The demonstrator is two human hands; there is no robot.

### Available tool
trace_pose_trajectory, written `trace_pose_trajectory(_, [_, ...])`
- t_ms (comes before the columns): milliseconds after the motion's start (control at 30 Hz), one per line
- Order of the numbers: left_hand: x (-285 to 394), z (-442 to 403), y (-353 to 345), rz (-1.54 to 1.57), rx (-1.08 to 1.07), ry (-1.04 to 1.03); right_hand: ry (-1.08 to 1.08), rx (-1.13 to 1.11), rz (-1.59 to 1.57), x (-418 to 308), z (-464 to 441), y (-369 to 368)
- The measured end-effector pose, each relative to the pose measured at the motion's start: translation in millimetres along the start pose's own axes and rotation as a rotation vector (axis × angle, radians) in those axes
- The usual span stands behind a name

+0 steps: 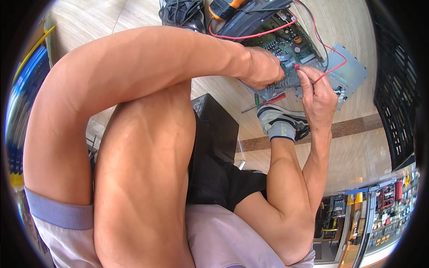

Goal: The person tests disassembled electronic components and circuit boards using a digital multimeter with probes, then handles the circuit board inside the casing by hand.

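My left hand (263, 67) reaches over a green circuit board (292, 38) in a metal chassis. Its fingers are curled together near the board's edge, and what they hold, if anything, is hidden. To its right, my right hand (319, 91) pinches a red-ended test probe (296, 66). A thin dark probe (290, 86) points left from under that hand; whether the hand grips it is unclear. Red and black leads run up from there past the board. Below the chassis, a red-handled screwdriver (272, 99) lies beside a green-handled one (257, 99).
A dark panel (254, 18) and an orange-and-black tool (225, 8) lie at the top. One shoe (280, 117) is just below the chassis, another (181, 13) at upper left. A black box (216, 125) stands between my legs. A black crate (395, 89) is at right.
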State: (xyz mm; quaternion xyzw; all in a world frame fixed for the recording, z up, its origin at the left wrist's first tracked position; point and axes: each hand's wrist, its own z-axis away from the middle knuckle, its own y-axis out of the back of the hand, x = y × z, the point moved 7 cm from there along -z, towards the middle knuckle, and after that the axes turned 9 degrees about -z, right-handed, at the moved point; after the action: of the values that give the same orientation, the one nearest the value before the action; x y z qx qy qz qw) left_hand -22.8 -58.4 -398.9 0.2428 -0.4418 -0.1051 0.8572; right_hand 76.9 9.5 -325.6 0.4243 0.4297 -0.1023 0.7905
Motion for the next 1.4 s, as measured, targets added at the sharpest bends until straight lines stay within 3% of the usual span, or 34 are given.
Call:
trace_pose_trajectory(700, [-0.6, 2.4, 2.1, 0.058, 0.04, 0.01, -0.037, -0.008, -0.019, 0.1, 0.2, 0.4])
trace_pose_trajectory(900, [-1.6, 5.1, 3.7, 0.073, 0.061, 0.011, -0.121, 0.047, -0.204, 2.2, 3.1, -2.5])
trace_pose_trajectory(1400, [-2.5, 0.9, -1.8, 0.032, 0.091, -0.006, -0.009, -0.003, -0.034, 4.3, 1.7, -11.9])
